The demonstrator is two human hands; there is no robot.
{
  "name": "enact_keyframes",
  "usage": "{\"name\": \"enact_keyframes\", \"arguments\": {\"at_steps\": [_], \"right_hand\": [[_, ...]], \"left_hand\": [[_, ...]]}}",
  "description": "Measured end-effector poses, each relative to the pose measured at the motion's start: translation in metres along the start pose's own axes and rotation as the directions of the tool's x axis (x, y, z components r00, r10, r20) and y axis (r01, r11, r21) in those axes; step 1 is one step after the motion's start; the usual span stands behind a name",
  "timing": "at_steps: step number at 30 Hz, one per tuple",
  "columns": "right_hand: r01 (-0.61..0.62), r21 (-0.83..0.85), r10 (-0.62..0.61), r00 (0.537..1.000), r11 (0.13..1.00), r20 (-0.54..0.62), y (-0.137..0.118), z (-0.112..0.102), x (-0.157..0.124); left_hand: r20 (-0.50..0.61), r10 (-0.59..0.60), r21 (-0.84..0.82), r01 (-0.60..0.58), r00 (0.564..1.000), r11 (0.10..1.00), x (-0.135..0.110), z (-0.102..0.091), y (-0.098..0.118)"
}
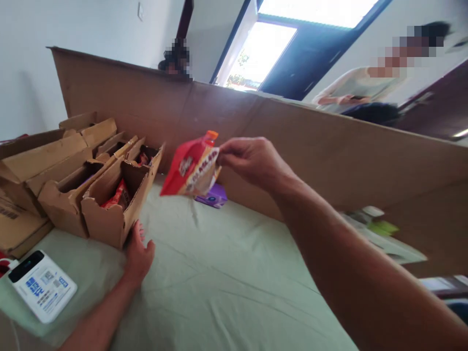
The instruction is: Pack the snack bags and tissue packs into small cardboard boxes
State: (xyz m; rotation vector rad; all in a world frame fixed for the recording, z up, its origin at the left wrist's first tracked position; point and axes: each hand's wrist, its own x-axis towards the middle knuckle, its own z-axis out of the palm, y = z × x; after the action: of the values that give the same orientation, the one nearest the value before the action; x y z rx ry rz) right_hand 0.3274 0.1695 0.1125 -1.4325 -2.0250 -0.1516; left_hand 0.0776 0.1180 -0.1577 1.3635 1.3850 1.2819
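Note:
My right hand (252, 158) pinches the edge of a red and cream spouted pouch (188, 165) with an orange cap, held tilted above the cloth. Its printed lettering is blurred. Low on the left, my left hand (140, 256) is open, thumb apart, with its fingers against the lower side of a cardboard bin (104, 226). Inside that bin lies a red packet (119, 195), partly hidden by the walls. Partly behind the pouch, a purple box (215, 196) sits on the cloth.
More cardboard bins (62, 207) stand at left. A white device (44, 287) with a cable lies before them. A tall cardboard wall (310, 146) runs behind the green cloth (219, 292). White and green items (383, 234) are at right. Two people are beyond the wall.

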Motion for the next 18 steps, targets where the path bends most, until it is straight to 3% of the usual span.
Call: {"name": "enact_keyframes", "arguments": {"at_steps": [2, 5, 7, 10, 14, 18], "right_hand": [[-0.003, -0.064, 0.007, 0.998, 0.998, 0.061, 0.036, 0.012, -0.023], [-0.004, -0.099, 0.009, 0.999, 0.995, 0.051, 0.074, 0.042, -0.050], [-0.009, -0.104, 0.011, 1.000, 0.995, 0.017, 0.088, 0.057, -0.060], [-0.038, -0.096, 0.035, 0.999, 0.995, -0.030, 0.094, 0.061, -0.058], [-0.044, -0.068, 0.042, 0.999, 0.997, -0.019, 0.065, 0.053, -0.032], [0.068, 0.032, -0.071, 0.992, 0.997, 0.108, -0.022, 0.062, 0.014]], "left_hand": [[-0.002, 0.001, 0.005, -0.001, 1.000, 1.000, -0.001, 0.000, 0.001], [-0.005, 0.012, 0.010, -0.012, 1.000, 1.000, -0.001, -0.001, 0.001], [-0.003, 0.028, 0.011, -0.028, 1.000, 1.000, -0.001, -0.001, 0.002], [0.000, 0.037, 0.013, -0.037, 0.999, 0.999, -0.004, -0.001, 0.002], [-0.010, 0.009, 0.014, -0.009, 1.000, 1.000, -0.008, 0.001, 0.004], [-0.012, -0.028, 0.009, 0.029, 1.000, 1.000, -0.009, 0.002, 0.007]]}}
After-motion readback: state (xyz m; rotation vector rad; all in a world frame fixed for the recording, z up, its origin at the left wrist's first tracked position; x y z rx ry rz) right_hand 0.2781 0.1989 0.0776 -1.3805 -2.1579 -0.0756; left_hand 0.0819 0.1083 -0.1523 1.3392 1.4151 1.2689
